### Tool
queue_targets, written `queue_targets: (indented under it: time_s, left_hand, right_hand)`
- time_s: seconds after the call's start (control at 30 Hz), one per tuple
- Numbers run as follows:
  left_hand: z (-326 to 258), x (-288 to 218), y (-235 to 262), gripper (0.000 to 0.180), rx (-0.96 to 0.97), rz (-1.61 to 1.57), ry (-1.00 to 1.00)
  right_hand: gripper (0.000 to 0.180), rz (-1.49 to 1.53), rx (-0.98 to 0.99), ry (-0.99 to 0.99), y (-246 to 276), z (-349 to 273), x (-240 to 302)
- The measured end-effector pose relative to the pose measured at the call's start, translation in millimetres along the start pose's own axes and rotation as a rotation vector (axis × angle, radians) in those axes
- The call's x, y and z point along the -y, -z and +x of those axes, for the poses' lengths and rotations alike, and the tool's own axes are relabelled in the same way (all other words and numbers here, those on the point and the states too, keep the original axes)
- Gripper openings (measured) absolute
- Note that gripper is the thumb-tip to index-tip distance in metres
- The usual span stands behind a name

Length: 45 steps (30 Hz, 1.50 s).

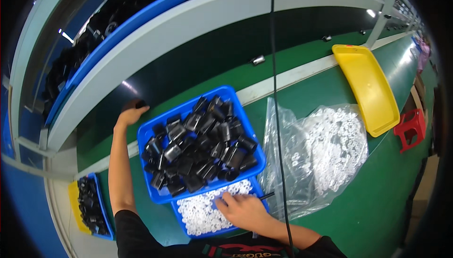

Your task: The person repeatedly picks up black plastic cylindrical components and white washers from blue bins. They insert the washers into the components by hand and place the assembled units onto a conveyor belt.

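My left hand [132, 115] reaches over the dark belt, fingers closed around a small black part [140, 104] that is mostly hidden. Beside it stands a blue tray [147, 182] heaped with glossy black cylindrical parts [193, 140]. This tray overlaps a second blue tray [181, 225], which is full of small white ring-like pieces [203, 213]. Low over the white pieces, my right hand [243, 211] has its fingers curled. A slim black rod [267, 195] sticks out from behind that hand, its other end hidden by the fingers.
A clear plastic bag [330, 149] of white rings lies right of the trays, below a yellow tray [373, 93]. A black cable [276, 79] hangs across the view. Shelf bins [137, 20] hold black parts; another blue tray [106, 225] sits left. A red stool [410, 128] stands right.
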<state>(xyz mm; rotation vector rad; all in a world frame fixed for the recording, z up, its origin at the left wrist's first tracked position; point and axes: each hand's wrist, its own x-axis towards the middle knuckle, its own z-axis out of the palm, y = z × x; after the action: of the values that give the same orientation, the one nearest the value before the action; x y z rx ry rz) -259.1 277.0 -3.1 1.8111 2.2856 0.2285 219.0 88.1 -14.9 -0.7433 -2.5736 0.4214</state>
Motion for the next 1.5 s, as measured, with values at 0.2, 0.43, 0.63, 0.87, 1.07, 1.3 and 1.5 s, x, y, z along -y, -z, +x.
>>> queue_targets:
  time_s: [0.2,0.43,0.63,0.87,1.07,1.3,1.5]
  left_hand:
    - [19.8,-55.0,0.9,0.048,0.039,-0.005,-0.030]
    - [-62.9,-137.8,24.7,0.036,-0.166,-0.137,-0.188]
    - [-158.5,-145.6,43.2,0.041,-0.028,-0.097,-0.284]
    - [-154.5,-137.2,32.9,0.042,0.017,-0.172,-0.278]
    - [-148.1,-136.3,28.6,0.045,-0.058,-0.099,-0.239]
    - [-139.1,-131.3,17.0,0.041,-0.034,-0.143,-0.271]
    - [-135.6,-128.8,13.3,0.035,-0.071,-0.165,-0.321]
  right_hand:
    - [0.016,0.043,-0.034,-0.001,2.2,-4.3,-2.5]
    - [0.015,0.014,-0.049,0.005,9.0,-12.9,-6.0]
    - [0.014,0.038,-0.073,0.102,-3.4,-3.6,-0.5]
    - [0.014,0.026,-0.128,0.088,0.0,-3.5,0.9]
    - [0.015,0.025,-0.144,0.100,-0.9,-0.7,4.2]
    - [0.016,-0.010,-0.138,0.101,-1.8,-2.3,3.6]
    - [0.015,-0.004,-0.141,0.097,-1.0,-2.1,3.3]
